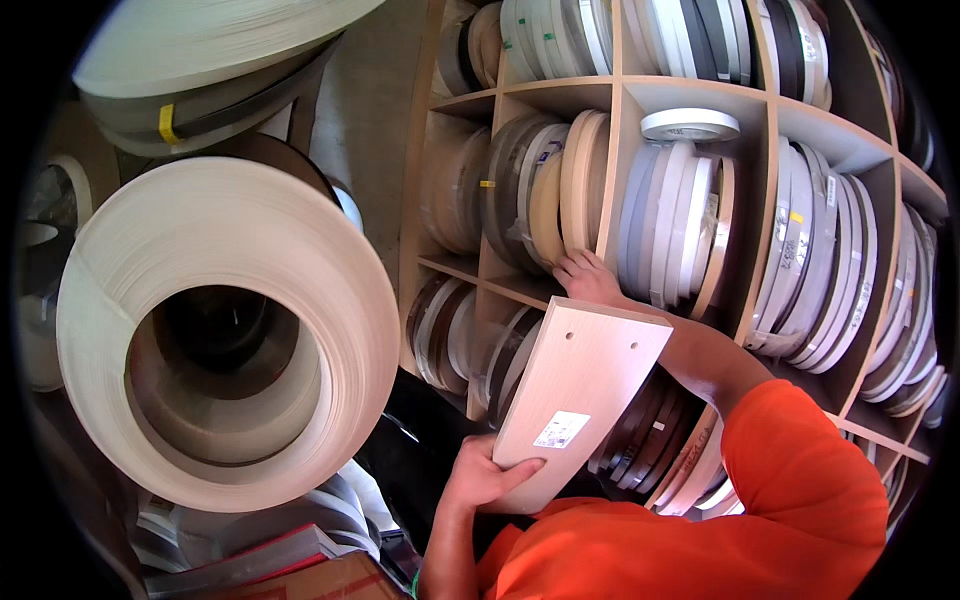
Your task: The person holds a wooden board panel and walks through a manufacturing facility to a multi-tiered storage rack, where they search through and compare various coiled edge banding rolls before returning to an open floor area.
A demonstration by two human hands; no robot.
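Note:
My left hand [483,474] grips the lower end of a pale wood-grain panel [562,392], thumb flat on its face. The panel is tilted, with two small holes near its upper end and a white label [562,429] lower down. Beyond it, my right hand [590,278] reaches into the shelf, its fingers curled at the lower edge of a beige edge banding roll [586,180]. The fingertips are partly hidden. A narrower tan roll [546,212] stands just left of that roll, beside grey ones.
A wooden shelf rack [612,100] holds upright rolls in several compartments. One white roll [690,124] lies flat atop others. At left stands a large pale coil [230,180] with an open core, below another big coil [210,45]. A cardboard box [330,580] sits at the lower edge.

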